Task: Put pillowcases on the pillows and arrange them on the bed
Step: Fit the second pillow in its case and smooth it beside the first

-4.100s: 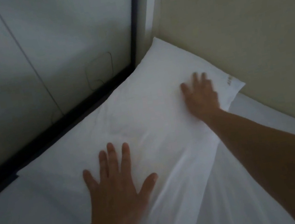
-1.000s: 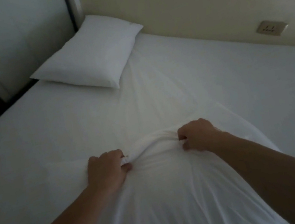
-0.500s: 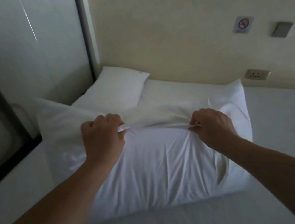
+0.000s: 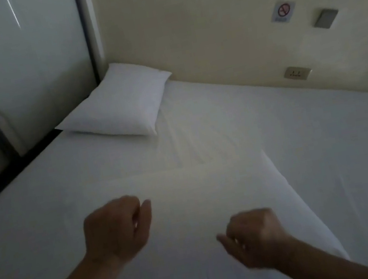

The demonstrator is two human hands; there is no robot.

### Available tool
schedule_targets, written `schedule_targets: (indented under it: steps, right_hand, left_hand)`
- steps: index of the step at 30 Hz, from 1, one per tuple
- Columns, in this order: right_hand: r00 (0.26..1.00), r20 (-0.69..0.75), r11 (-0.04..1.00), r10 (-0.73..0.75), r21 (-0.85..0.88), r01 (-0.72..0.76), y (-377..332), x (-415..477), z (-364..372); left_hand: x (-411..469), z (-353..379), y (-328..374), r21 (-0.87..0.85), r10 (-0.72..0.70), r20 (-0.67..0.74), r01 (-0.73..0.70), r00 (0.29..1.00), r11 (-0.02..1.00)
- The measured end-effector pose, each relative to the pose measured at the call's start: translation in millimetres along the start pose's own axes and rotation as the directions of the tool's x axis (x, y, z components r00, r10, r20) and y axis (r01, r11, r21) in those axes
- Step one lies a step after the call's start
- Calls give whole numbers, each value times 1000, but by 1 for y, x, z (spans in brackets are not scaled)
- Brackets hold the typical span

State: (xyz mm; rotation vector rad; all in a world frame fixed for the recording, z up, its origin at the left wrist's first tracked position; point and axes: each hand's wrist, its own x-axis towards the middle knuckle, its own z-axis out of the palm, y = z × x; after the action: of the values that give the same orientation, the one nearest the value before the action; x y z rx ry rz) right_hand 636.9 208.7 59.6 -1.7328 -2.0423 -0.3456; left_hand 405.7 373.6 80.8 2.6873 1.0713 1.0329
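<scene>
My left hand (image 4: 117,229) hovers over the near pillow (image 4: 202,209), fingers curled loosely toward the palm with the thumb out, gripping nothing. My right hand (image 4: 256,237) hangs lower and closer to me, also loosely curled, thumb pointing left, and it holds nothing either. Both are blurred, so I cannot tell whether the fingertips brush the fabric.

The near pillow lies flat in front of me in its white case, nearly the same white as the sheet; I make out its far edge and its right edge, which runs down toward my right forearm. Its left edge is too faint to place.

The second pillow (image 4: 120,103), also cased, sits in the far left corner of the bed (image 4: 325,139), touching the cream wall (image 4: 195,26) behind it and just beside the dark-framed glass panel (image 4: 16,58) on the left. The 2 pillows are well apart, with creased sheet between them.

On the wall to the right I see 1 no-smoking sign (image 4: 283,11), 1 grey switch plate (image 4: 326,18) beside it, and 1 socket (image 4: 298,73) lower down, near the mattress.
</scene>
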Motion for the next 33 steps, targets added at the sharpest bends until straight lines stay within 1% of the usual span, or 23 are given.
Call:
schedule_targets:
  steps: [1, 2, 3, 5, 7, 9, 10, 11, 13, 14, 15, 16, 18, 19, 20, 23, 24, 25, 26, 28, 30, 31, 33]
  right_hand:
    - [991, 8, 991, 136, -11, -136, 4, 9, -1]
    - [957, 53, 958, 286, -39, -285, 10, 20, 0]
    - [904, 122, 912, 411, -73, -405, 20, 27, 6]
    - [812, 259, 851, 523, -115, -512, 41, 31, 25]
    - [776, 365, 854, 515, -144, -499, 51, 21, 49]
    - [699, 457, 833, 550, -236, -501, 62, -6, 71]
    - [650, 454, 790, 610, -284, -544, 73, -20, 75]
    - [582, 432, 720, 689, -321, -615, 86, -32, 72]
    - [390, 355, 512, 850, -381, -770, 113, -46, 53]
    - [322, 301, 426, 898, -403, -810, 124, -45, 44]
    - [317, 264, 403, 911, -408, -819, 130, -39, 39]
    - [385, 256, 458, 887, -377, -805, 128, -31, 40]
    - [593, 348, 684, 726, -280, -674, 106, -15, 53]
    - [640, 403, 752, 655, -263, -604, 94, -18, 63]
    - [635, 430, 763, 642, -277, -584, 90, -26, 69]
    - [449, 393, 579, 802, -329, -746, 117, -43, 60]
    - [409, 398, 543, 821, -323, -776, 123, -41, 55]
    - [409, 409, 543, 816, -299, -785, 127, -34, 52]
    - [448, 441, 589, 778, -262, -765, 127, -24, 51]
    - [549, 574, 745, 607, -172, -644, 124, -4, 51]
    - [555, 718, 848, 420, -93, -522, 127, 10, 45]
    - [539, 757, 876, 370, -91, -473, 131, 15, 40]
    - [537, 767, 920, 350, -173, -352, 138, 24, 36]
  left_hand:
    - [12, 9, 0, 103, -89, 96, 79, 991, 992]
    - [19, 21, -3, 223, -200, 238, 147, 951, 964]
    - [18, 35, -9, 316, -319, 368, 206, 873, 926]
    - [-2, 65, -24, 415, -463, 514, 264, 722, 871]
    - [-34, 87, -33, 394, -487, 545, 305, 682, 867]
    - [-55, 95, -38, 385, -480, 557, 302, 678, 872]
    - [-59, 96, -43, 401, -484, 550, 293, 681, 868]
    - [-60, 94, -50, 422, -498, 541, 293, 677, 858]
    - [-54, 86, -60, 462, -566, 517, 348, 642, 816]
    - [-48, 84, -58, 471, -596, 491, 382, 635, 795]
    - [-41, 85, -51, 462, -592, 470, 389, 655, 797]
    - [-33, 88, -38, 442, -547, 468, 352, 695, 825]
    - [-26, 99, -16, 392, -423, 517, 233, 744, 890]
    - [-30, 102, -14, 387, -413, 538, 220, 734, 895]
    - [-38, 102, -20, 410, -447, 540, 241, 713, 880]
    - [-59, 77, -60, 496, -597, 474, 364, 647, 788]
    - [-60, 65, -68, 505, -631, 473, 398, 615, 766]
    - [-56, 58, -71, 492, -642, 483, 422, 596, 762]
    - [-50, 54, -70, 462, -623, 512, 422, 591, 780]
    - [-35, 52, -63, 361, -480, 635, 317, 605, 877]
    - [-26, 54, -58, 257, -301, 742, 161, 599, 953]
    - [-23, 55, -58, 242, -263, 761, 117, 593, 963]
    - [-22, 62, -58, 240, -269, 749, 131, 605, 962]
